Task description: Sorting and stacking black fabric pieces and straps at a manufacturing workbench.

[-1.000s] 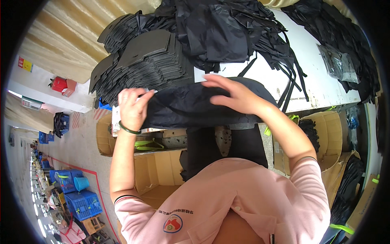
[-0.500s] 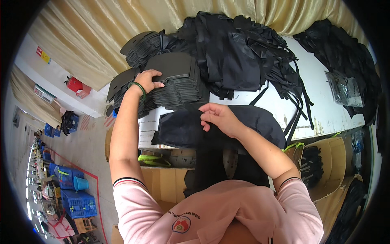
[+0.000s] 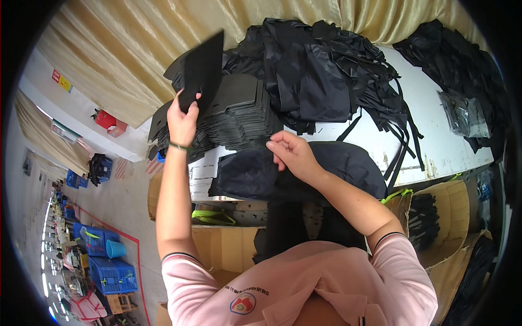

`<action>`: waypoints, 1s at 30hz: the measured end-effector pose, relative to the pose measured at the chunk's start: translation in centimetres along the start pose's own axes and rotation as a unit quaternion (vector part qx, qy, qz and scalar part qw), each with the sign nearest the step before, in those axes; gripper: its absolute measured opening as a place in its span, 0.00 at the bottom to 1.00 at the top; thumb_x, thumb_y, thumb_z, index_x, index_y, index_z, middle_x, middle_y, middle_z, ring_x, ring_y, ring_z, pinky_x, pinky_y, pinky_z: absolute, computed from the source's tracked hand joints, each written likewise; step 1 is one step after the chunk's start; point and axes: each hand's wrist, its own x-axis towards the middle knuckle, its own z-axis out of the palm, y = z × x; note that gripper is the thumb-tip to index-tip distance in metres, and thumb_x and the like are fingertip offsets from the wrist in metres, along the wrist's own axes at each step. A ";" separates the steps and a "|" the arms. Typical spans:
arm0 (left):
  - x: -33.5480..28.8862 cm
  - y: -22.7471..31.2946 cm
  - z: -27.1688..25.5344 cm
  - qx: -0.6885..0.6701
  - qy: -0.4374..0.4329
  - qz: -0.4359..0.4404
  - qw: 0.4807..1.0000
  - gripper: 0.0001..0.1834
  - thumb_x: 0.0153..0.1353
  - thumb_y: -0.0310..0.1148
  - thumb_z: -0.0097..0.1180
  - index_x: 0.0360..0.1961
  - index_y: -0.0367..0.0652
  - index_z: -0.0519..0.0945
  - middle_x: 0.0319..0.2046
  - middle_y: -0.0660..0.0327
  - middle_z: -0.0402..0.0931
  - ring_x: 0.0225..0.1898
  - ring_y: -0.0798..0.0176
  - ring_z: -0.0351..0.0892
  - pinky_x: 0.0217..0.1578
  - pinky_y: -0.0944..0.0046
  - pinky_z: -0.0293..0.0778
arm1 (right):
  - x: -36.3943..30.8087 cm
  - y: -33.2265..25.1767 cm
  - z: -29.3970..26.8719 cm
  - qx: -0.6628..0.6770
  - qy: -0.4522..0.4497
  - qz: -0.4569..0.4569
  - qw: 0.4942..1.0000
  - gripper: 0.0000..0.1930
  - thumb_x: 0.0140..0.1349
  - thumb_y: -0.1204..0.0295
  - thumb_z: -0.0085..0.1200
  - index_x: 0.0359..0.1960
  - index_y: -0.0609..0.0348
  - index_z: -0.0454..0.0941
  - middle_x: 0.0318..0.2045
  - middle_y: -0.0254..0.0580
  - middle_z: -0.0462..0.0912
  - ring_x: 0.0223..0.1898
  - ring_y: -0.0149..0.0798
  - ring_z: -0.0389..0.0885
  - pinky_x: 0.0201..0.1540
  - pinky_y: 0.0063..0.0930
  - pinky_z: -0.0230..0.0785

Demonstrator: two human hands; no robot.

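Note:
A thin black panel (image 3: 204, 68) is raised in my left hand (image 3: 183, 120), its lower end pinched between thumb and fingers. Beneath it lies a tall stack of dark grey notched panels (image 3: 239, 111), fanned at the edges, with further panels to its left and behind. A long black fabric piece (image 3: 337, 165), rounded at its right end, lies along the near table edge. Over this fabric, my right hand (image 3: 293, 155) is closed, thumb and forefinger together at its upper edge. The fold there is dark and hard to make out.
A heap of black fabric with loose straps (image 3: 321, 76) covers the table's back. More black fabric (image 3: 451, 65) and a clear plastic bag (image 3: 465, 117) lie at right. Open cardboard boxes (image 3: 446, 217) stand below the table. Blue crates (image 3: 112, 274) sit on the floor at left.
My left hand has lifted one panel off the stack area and tilted it upright, moving slightly left. My right hand stays nearly in place at the fabric.

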 end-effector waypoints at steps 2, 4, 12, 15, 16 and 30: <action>-3.1 3.1 1.9 -0.152 0.029 -0.025 0.988 0.13 0.60 0.19 0.50 0.47 0.34 0.77 0.43 0.59 0.80 0.46 0.66 0.77 0.53 0.66 0.69 | 0.5 -0.7 1.0 0.004 0.031 -0.054 0.998 0.05 0.65 0.72 0.53 0.35 0.60 0.72 0.23 0.29 0.74 0.20 0.20 0.70 0.24 0.14 0.63; -6.6 4.8 4.3 -0.252 0.028 -0.043 0.966 0.12 0.62 0.20 0.52 0.47 0.34 0.78 0.44 0.60 0.80 0.47 0.66 0.77 0.53 0.65 0.69 | 1.1 -1.3 1.8 -0.040 0.081 -0.240 0.967 0.05 0.61 0.76 0.55 0.31 0.61 0.72 0.20 0.28 0.72 0.21 0.20 0.67 0.23 0.16 0.60; -12.5 5.8 9.0 -0.165 -0.035 0.023 0.985 0.17 0.56 0.16 0.53 0.48 0.34 0.79 0.49 0.54 0.79 0.53 0.59 0.76 0.56 0.63 0.68 | -0.7 -2.7 2.5 -0.047 0.085 -0.194 0.976 0.06 0.56 0.79 0.57 0.27 0.63 0.71 0.20 0.32 0.73 0.22 0.20 0.67 0.24 0.19 0.61; -11.9 5.6 8.5 -0.005 -0.073 0.154 0.985 0.31 0.41 0.08 0.48 0.51 0.37 0.79 0.51 0.51 0.78 0.57 0.51 0.74 0.61 0.55 0.64 | -1.5 -2.8 -0.2 -0.237 0.032 -0.272 0.932 0.08 0.57 0.79 0.57 0.38 0.65 0.76 0.30 0.35 0.79 0.31 0.25 0.75 0.34 0.23 0.69; -11.2 5.6 8.1 0.093 -0.086 0.234 0.964 0.33 0.39 0.08 0.46 0.51 0.38 0.79 0.51 0.52 0.78 0.57 0.51 0.74 0.62 0.51 0.63 | -1.9 -3.3 -2.4 -0.308 -0.017 -0.319 0.896 0.13 0.57 0.78 0.57 0.45 0.65 0.75 0.37 0.37 0.79 0.38 0.27 0.76 0.40 0.24 0.70; -11.8 3.6 2.7 -0.301 0.100 -0.048 0.947 0.15 0.61 0.19 0.55 0.49 0.33 0.77 0.44 0.50 0.79 0.43 0.59 0.80 0.48 0.58 0.77 | -8.5 -1.2 -12.1 -0.025 0.095 0.174 0.980 0.19 0.59 0.74 0.60 0.49 0.64 0.69 0.33 0.37 0.81 0.31 0.27 0.80 0.29 0.19 0.73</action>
